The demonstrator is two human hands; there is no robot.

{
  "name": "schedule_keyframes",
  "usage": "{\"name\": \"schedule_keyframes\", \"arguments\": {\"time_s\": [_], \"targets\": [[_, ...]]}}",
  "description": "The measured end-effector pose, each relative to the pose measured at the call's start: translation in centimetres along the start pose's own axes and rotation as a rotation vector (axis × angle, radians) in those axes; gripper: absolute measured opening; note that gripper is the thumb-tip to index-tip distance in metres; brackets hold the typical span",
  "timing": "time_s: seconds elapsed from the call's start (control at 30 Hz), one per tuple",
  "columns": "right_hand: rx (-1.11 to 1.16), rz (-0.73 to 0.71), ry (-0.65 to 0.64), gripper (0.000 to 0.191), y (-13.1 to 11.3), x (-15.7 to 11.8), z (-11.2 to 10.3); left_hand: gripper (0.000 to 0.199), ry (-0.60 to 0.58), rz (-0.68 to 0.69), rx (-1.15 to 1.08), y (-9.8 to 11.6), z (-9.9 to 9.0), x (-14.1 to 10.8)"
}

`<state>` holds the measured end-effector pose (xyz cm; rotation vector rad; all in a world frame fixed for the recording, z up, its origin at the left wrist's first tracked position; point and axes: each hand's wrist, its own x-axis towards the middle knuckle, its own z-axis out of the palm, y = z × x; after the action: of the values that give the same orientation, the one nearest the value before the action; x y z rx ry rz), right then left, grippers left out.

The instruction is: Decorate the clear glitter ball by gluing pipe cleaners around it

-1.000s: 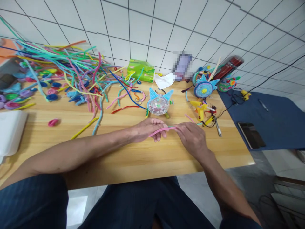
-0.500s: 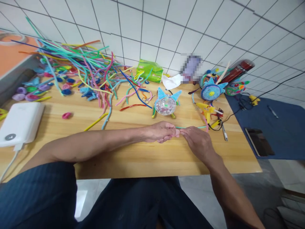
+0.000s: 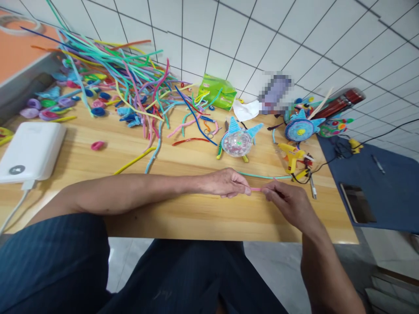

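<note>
A short stretch of pink pipe cleaner (image 3: 256,189) spans the gap between my two hands, above the front part of the wooden table. My left hand (image 3: 229,182) pinches one end of it, fingers closed. The other end sits in the closed fingers of my right hand (image 3: 285,198). Just behind them lies a mint-green pipe cleaner (image 3: 266,176) on the tabletop. Farther back stands a clear, domed craft piece (image 3: 237,143) with blue pipe-cleaner ears and green-yellow feet.
Many coloured pipe cleaners (image 3: 108,65) are heaped at the back left. A white power bank (image 3: 31,150) with a cable lies at left. Toward the right are a yellow glue gun (image 3: 290,156), a blue round craft piece (image 3: 299,130) and a phone (image 3: 356,202). A green tissue pack (image 3: 216,92) leans near the wall.
My hands have moved apart, my right hand going rightward, and a pink stretch of pipe cleaner now shows between them. The camera view has shifted slightly.
</note>
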<state>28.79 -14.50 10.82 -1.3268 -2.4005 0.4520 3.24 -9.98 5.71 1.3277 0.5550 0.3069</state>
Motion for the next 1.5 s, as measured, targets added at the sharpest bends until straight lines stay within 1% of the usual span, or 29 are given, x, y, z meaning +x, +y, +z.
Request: {"name": "schedule_keyframes", "arguments": {"time_s": [0.1, 0.17, 0.23, 0.3, 0.33, 0.4, 0.43, 0.53, 0.57, 0.63, 0.73, 0.8, 0.9, 1.03, 1.13, 1.23, 1.3, 1.33, 1.4, 1.47, 1.5], "targets": [[-0.016, -0.001, -0.075, 0.034, 0.4, 0.7, -1.4, 0.026, 0.056, -0.028, 0.045, 0.0, 0.1, -0.1], [-0.043, 0.038, -0.1, 0.034, 1.2, 0.9, -2.7, 0.025, 0.108, -0.019, 0.044, 0.1, 0.1, -0.3], [-0.072, 0.093, -0.108, 0.037, 2.1, 1.1, -3.9, 0.024, 0.159, -0.008, 0.009, 0.1, -0.2, -0.4], [-0.096, 0.128, -0.075, 0.038, 2.6, 1.5, -4.5, 0.023, 0.207, -0.006, -0.035, 0.0, -0.5, -0.5], [-0.102, 0.133, -0.052, 0.037, 2.6, 1.7, -4.4, 0.023, 0.224, -0.004, -0.05, -0.1, -0.7, -0.5], [-0.09, 0.111, -0.02, 0.031, 2.0, 2.3, -3.4, 0.024, 0.251, 0.003, -0.073, -0.4, -1.0, -0.3], [-0.076, 0.089, -0.023, 0.03, 1.4, 2.7, -2.6, 0.025, 0.258, 0.012, -0.082, -0.6, -1.1, -0.2], [-0.054, 0.008, -0.087, 0.024, -0.4, 3.8, -0.1, 0.028, 0.252, 0.045, -0.101, -0.8, -1.0, 0.1], [-0.059, -0.011, -0.098, 0.022, -0.9, 4.0, 0.4, 0.029, 0.245, 0.049, -0.101, -0.8, -0.9, 0.2], [-0.076, -0.02, -0.102, 0.023, -1.2, 4.2, 0.8, 0.03, 0.234, 0.036, -0.091, -0.6, -0.8, 0.1], [-0.081, 0.012, -0.101, 0.026, -0.6, 3.8, 0.3, 0.033, 0.213, 0.009, -0.065, -0.4, -0.7, -0.4], [-0.072, 0.035, -0.102, 0.028, -0.2, 3.3, -0.1, 0.036, 0.183, 0.03, -0.041, -0.5, -0.6, -0.6], [-0.07, 0.053, -0.097, 0.03, -0.1, 2.8, -0.1, 0.038, 0.154, 0.073, 0.005, -0.8, -0.5, -0.6], [-0.114, 0.089, -0.073, 0.029, 0.2, 2.1, -0.3, 0.03, 0.206, 0.152, 0.094, -1.4, -0.5, -0.1], [-0.181, 0.113, -0.037, 0.026, 1.6, 1.2, -1.4, 0.029, 0.24, 0.216, 0.131, -1.7, -0.6, 0.1], [-0.216, 0.111, -0.016, 0.026, 3.1, 0.3, -2.7, 0.033, 0.268, 0.235, 0.167, -2.0, -0.7, 0.0], [-0.218, 0.091, 0.014, 0.025, 3.5, 0.0, -2.7, 0.033, 0.32, 0.241, 0.226, -2.2, -0.5, -0.1], [-0.211, 0.071, 0.031, 0.023, 3.5, 0.0, -2.2, 0.033, 0.351, 0.253, 0.266, -2.3, -0.4, -0.1], [-0.179, 0.013, 0.06, 0.02, 2.8, 0.1, -0.7, 0.03, 0.39, 0.299, 0.351, -2.7, -0.1, -0.2], [-0.131, -0.049, 0.042, 0.024, 1.7, 0.4, 1.3, 0.029, 0.394, 0.343, 0.426, -2.9, 0.2, -0.3], [-0.108, -0.066, 0.02, 0.023, 1.2, 0.6, 2.2, 0.029, 0.388, 0.361, 0.453, -3.0, 0.3, -0.4]]}}
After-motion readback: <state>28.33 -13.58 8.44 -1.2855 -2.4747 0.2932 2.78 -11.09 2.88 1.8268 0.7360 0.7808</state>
